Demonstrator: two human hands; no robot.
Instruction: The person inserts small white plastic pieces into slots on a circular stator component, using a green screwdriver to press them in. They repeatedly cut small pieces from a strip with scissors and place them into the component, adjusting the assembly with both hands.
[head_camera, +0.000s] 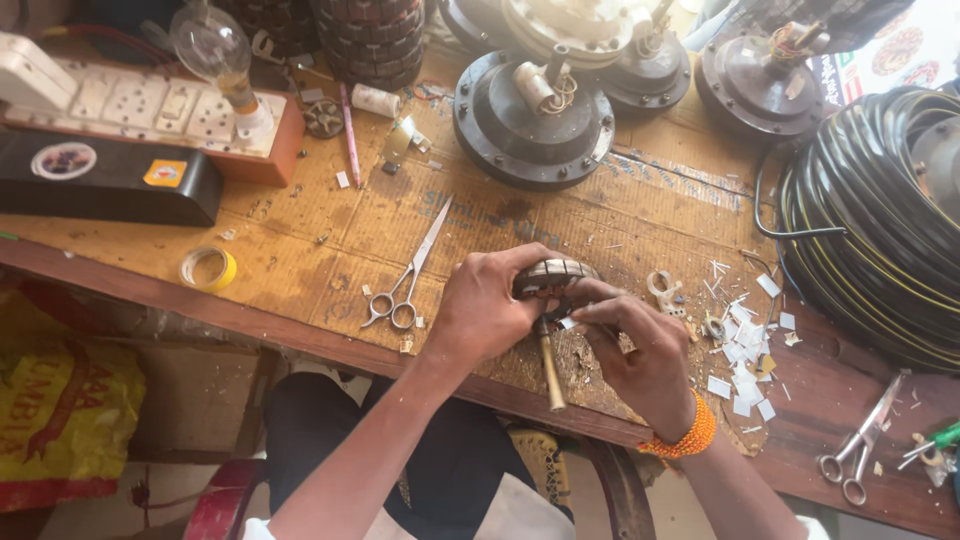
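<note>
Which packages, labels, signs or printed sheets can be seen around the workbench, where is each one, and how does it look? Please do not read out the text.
Black box: bench's left side, long and rectangular, with a round pale sticker and a small orange label on top.
Yellow bag: below the bench at left, crumpled, red printing.
Printed sheet: top right corner, white with red and green patterns.
Cardboard: flat brown sheet covering the bench, faint blue printing.

Layout relative to the scissors (405, 280) on the workbench (300, 250): tape roll (208, 268) to the left; switchboard (150, 110) behind-left; motor housing (530, 115) behind-right; stator core (553, 278), held between left hand (480, 310) and right hand (640, 350), immediately right; cable coil (880, 220) far right.
</note>
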